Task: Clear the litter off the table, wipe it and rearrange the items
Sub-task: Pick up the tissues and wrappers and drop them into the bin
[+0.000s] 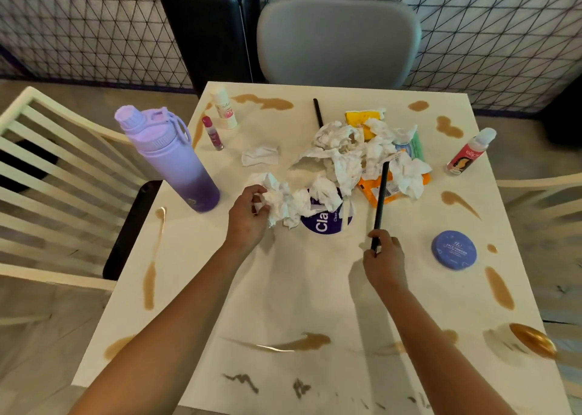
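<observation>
Crumpled tissue (pixel 283 203) in left hand (pixel 247 216); right hand (pixel 382 257) pinches thin black straw (pixel 379 200).

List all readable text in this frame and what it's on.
"Cla", cut off by tissues: purple round label
"Clean", then hidden: same label, small print
"FACE POWDER": blue compact
"ellio", last letters uncertain: red-label bottle
Too small or blurred: white tube, pink tube, purple bottle, orange packet, green pack.
</observation>
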{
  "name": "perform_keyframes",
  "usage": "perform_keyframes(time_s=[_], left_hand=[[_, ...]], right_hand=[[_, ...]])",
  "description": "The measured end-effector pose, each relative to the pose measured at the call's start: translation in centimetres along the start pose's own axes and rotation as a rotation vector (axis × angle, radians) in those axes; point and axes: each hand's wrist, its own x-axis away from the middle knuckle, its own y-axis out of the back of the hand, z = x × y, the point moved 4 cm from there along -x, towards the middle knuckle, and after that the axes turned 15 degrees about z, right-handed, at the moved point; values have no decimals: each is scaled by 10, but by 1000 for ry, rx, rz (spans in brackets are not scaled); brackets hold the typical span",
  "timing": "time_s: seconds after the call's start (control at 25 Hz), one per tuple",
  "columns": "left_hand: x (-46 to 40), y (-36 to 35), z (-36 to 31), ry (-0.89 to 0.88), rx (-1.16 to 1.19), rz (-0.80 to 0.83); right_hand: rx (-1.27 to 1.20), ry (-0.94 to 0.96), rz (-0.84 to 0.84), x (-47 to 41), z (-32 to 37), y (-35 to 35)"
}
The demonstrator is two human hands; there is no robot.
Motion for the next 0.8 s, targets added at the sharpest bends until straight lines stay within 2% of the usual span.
perform_keyframes(time_s=[0.28,0.48,0.64,0.8], left_hand=[[61,15,-1,-79,17,68],[127,69,30,-90,133,-16],[192,132,92,-29,162,-94],[251,193,164,103,293,-235]], right_hand=[[-41,215,43,62,46,-44],[-148,355,144,122,96,-118],[-212,421,284,189,129,-197],[-219,418,443,243,155,-261]])
